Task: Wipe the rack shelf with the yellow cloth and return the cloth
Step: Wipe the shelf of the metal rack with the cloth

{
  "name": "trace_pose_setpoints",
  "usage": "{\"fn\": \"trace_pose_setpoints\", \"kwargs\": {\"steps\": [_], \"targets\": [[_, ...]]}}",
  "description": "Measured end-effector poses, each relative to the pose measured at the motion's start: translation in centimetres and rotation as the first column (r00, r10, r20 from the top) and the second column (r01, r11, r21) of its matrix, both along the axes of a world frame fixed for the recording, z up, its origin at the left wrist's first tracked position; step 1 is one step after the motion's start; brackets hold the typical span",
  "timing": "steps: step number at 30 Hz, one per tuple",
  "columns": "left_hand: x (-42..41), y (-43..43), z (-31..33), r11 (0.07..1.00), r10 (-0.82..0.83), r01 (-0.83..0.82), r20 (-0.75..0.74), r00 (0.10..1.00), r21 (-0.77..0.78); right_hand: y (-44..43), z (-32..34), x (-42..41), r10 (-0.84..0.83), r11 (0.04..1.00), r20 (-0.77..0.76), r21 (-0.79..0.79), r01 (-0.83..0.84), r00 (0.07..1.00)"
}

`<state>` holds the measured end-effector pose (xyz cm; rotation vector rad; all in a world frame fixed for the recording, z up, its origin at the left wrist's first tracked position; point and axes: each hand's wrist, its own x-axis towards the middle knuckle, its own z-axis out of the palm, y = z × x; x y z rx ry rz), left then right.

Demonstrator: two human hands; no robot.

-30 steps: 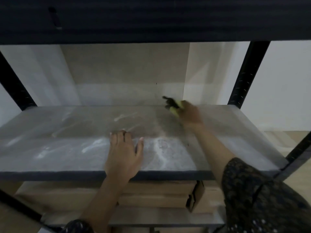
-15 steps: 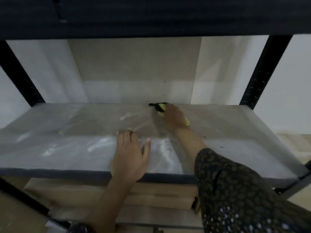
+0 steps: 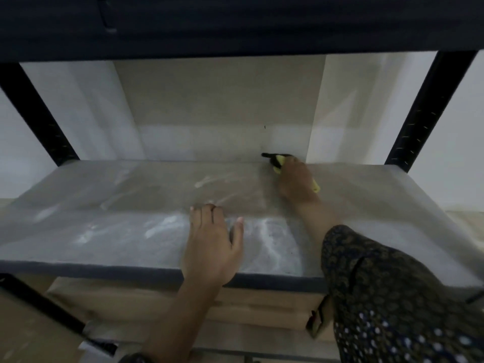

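Right hand [image 3: 296, 180] closed on yellow cloth [image 3: 279, 163], pressed to rack shelf [image 3: 104, 226] near its back edge, right of centre; left hand [image 3: 212, 244] open, flat on the shelf's front edge; pale smears across shelf.

A yellow cloth [image 3: 279, 161] with a black edge, a grey shelf [image 3: 104, 226] streaked with white smears, black rack posts [image 3: 419, 113], and a dark sleeve [image 3: 392, 297] patterned in gold with white dots.
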<state>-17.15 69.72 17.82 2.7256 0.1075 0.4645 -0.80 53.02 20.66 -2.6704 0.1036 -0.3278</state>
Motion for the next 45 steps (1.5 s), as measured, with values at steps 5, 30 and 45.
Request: {"fn": "trace_pose_setpoints", "kwargs": {"steps": [5,30,45], "targets": [[0.3,0.4,-0.1,1.0,-0.012,0.013,0.018,1.0,-0.001,5.9,0.2,-2.9,0.358,0.934,-0.061,0.006,-0.358,0.932],[-2.7,1.9,1.5,0.99,-0.097,0.12,0.272,0.957,-0.07,-2.7,3.4,-12.3,0.059,0.948,-0.031,0.314,-0.046,0.998],[-7.8,8.4,-1.5,0.937,-0.26,0.187,0.233,0.937,0.294,6.8,1.0,-17.1,0.24,0.97,-0.099,-0.007,-0.242,0.966]]}}
